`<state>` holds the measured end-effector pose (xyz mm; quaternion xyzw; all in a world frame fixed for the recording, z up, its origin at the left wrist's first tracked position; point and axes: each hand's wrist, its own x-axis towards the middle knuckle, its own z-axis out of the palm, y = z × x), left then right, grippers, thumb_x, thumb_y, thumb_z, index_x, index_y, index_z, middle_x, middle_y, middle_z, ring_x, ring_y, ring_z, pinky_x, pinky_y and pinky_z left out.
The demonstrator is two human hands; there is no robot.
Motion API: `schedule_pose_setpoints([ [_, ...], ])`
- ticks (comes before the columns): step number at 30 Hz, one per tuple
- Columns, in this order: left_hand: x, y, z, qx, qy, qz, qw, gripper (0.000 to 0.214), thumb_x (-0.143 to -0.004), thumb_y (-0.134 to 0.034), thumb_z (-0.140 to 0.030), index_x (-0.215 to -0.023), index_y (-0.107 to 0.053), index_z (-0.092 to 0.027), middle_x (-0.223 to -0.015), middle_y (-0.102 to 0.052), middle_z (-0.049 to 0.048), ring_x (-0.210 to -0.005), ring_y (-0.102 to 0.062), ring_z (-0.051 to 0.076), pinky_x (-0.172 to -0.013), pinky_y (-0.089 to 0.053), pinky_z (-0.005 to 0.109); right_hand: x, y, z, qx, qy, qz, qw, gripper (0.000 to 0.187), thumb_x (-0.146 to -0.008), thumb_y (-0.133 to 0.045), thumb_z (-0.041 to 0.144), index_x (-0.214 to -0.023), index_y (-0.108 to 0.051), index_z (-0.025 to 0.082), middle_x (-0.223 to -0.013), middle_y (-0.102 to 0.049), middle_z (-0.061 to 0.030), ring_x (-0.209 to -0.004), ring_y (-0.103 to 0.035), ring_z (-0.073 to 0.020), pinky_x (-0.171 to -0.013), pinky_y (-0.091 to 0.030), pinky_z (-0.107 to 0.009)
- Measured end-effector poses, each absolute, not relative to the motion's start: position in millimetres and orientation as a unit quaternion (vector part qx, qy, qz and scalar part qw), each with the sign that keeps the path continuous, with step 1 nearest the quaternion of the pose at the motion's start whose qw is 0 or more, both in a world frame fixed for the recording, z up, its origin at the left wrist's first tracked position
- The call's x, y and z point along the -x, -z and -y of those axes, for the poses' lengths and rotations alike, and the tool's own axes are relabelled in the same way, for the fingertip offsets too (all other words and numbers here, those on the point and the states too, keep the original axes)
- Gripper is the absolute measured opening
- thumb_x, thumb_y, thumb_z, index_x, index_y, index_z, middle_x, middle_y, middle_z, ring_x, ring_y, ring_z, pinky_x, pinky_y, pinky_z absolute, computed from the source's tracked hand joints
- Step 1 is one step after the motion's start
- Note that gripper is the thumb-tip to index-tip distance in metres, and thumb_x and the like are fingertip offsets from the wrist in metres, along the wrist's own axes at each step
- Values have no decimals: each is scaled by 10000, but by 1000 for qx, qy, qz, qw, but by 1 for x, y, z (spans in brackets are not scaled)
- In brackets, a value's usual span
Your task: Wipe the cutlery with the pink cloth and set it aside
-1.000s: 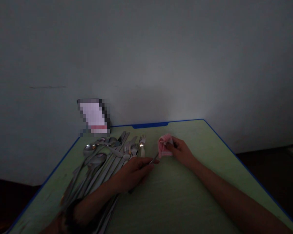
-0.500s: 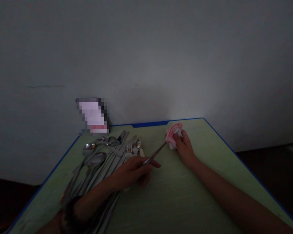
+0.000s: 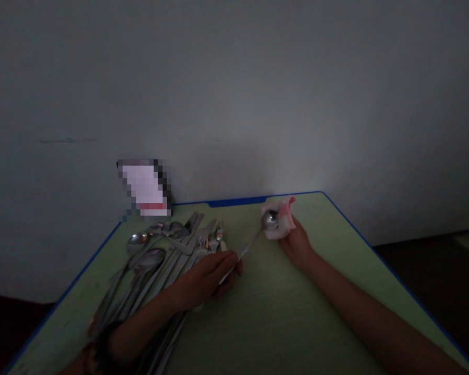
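My left hand [image 3: 214,273] is closed around the handle of a metal spoon [image 3: 270,220], which slants up and to the right. The spoon's bowl lies against a pink and white cloth [image 3: 286,225]. Under and behind that cloth is my right hand [image 3: 297,242], holding it; most of its fingers are hidden by the cloth. Beneath and beside my left forearm, metal cutlery [image 3: 150,258] is spread out, with spoons on the left and several forks [image 3: 207,239] just beyond my left hand.
The green table [image 3: 297,323] has a blue edge and meets a grey wall [image 3: 234,94] at the back. A blurred-out device with a lit screen [image 3: 144,185] leans at the back left corner. Dark floor shows on both sides.
The cloth has opened off the spoon's bowl, which now shows. My left fingers, stretched out before, have curled round the handle. The view has shifted slightly.
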<state>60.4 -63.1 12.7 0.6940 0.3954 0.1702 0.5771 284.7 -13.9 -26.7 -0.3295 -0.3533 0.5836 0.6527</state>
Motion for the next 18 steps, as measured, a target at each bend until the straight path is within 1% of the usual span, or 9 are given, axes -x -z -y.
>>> schedule_pose_setpoints([
  [3,-61,-16,64,-693,-165,-395,580,388,-934,-308,-462,-907,-558,-166,-503,-435,-74,-415,-359,63,-433,-318,171,-282,21,11,286,-602,269,696,173,-806,-546,311,-916,-639,214,-896,-672,8,-837,-608,-134,-803,-491,-265],
  [5,-62,-19,64,-693,-165,-394,580,380,-932,-317,-451,-957,-569,-167,-501,-434,-74,-409,-360,62,-429,-319,171,-280,17,10,265,-607,235,712,157,-820,-511,251,-896,-643,212,-874,-682,7,-842,-618,-128,-824,-497,-265],
  [9,-64,-20,64,-693,-184,-396,574,372,-930,-328,-421,-1079,-549,-162,-472,-420,-80,-387,-361,68,-412,-316,174,-285,15,10,263,-624,177,714,265,-810,-404,117,-889,-634,223,-867,-702,11,-840,-641,-121,-814,-519,-269],
  [11,-63,-17,63,-688,-202,-395,574,383,-937,-313,-414,-1141,-515,-162,-473,-428,-80,-379,-374,71,-407,-326,177,-289,14,12,268,-650,150,695,265,-843,-375,160,-892,-629,216,-866,-708,3,-819,-651,-131,-790,-534,-282],
  [13,-63,-13,63,-684,-223,-397,570,390,-941,-305,-413,-1190,-481,-169,-498,-452,-76,-382,-387,72,-404,-336,178,-292,13,16,253,-679,144,673,276,-886,-374,316,-910,-625,205,-870,-710,-19,-825,-657,-158,-784,-544,-317],
  [15,-62,-9,62,-676,-233,-402,572,401,-942,-306,-419,-1223,-454,-175,-505,-454,-79,-373,-378,69,-387,-327,174,-293,11,19,234,-696,161,659,347,-871,-406,455,-946,-623,194,-892,-710,-36,-854,-657,-182,-797,-545,-340],
  [16,-62,-8,62,-673,-234,-404,573,404,-941,-310,-422,-1230,-449,-176,-506,-452,-81,-369,-374,67,-380,-323,170,-292,11,20,232,-697,175,656,340,-857,-443,460,-960,-622,190,-902,-709,-36,-862,-656,-183,-802,-544,-335],
  [18,-61,-8,61,-671,-230,-405,577,404,-939,-319,-425,-1227,-455,-177,-500,-446,-84,-365,-372,63,-371,-319,162,-290,12,20,247,-688,210,650,227,-825,-542,341,-968,-622,184,-913,-709,-24,-857,-656,-167,-811,-541,-303],
])
